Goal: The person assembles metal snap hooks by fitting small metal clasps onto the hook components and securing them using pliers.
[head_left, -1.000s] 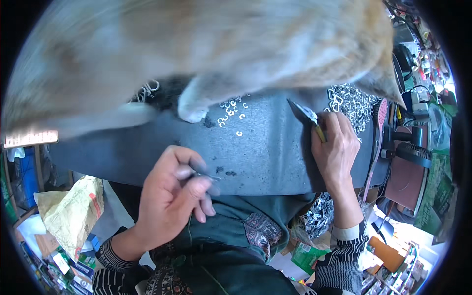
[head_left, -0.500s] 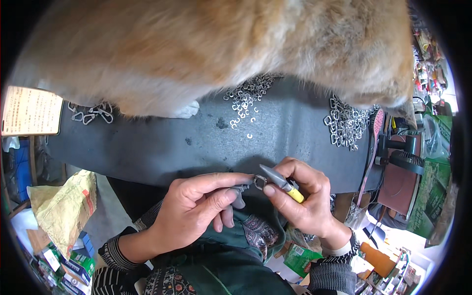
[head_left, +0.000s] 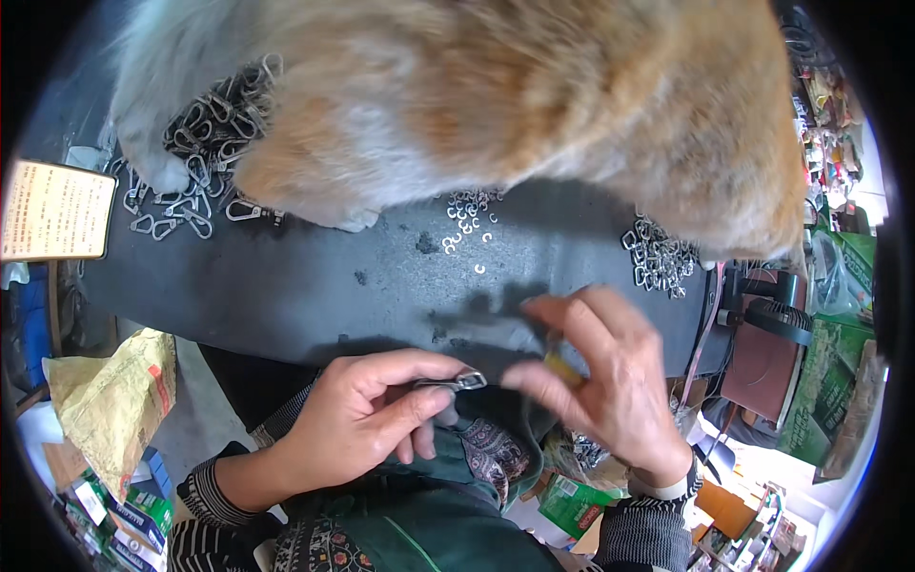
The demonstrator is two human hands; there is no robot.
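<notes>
My left hand (head_left: 367,410) pinches a small metal fitting with a squarish ring (head_left: 469,381) at its end, between thumb and forefinger, above my lap at the table's near edge. To its right, apart from the fitting, my right hand (head_left: 615,386) is raised and smeared by motion. Yellow-handled pliers (head_left: 564,370) lie in its grip, their jaws too blurred to make out. Small C-shaped rings (head_left: 467,221) are scattered on the dark table (head_left: 315,305) beyond my hands. At the right lies a heap of squarish metal rings (head_left: 660,259); at the left, a pile of snap hooks (head_left: 195,205).
An orange-and-white furry animal (head_left: 534,105) spans the far side of the table, partly covering the metal pieces. A lit tablet-like screen (head_left: 59,212) stands at the left edge. A small black fan (head_left: 782,319) is at the right. A crumpled yellow bag (head_left: 119,400) sits lower left.
My right hand has drawn away from the ring with the pliers. The fitting in my left hand has tilted. The animal has shifted, uncovering more snap hooks at the left and covering some C-rings.
</notes>
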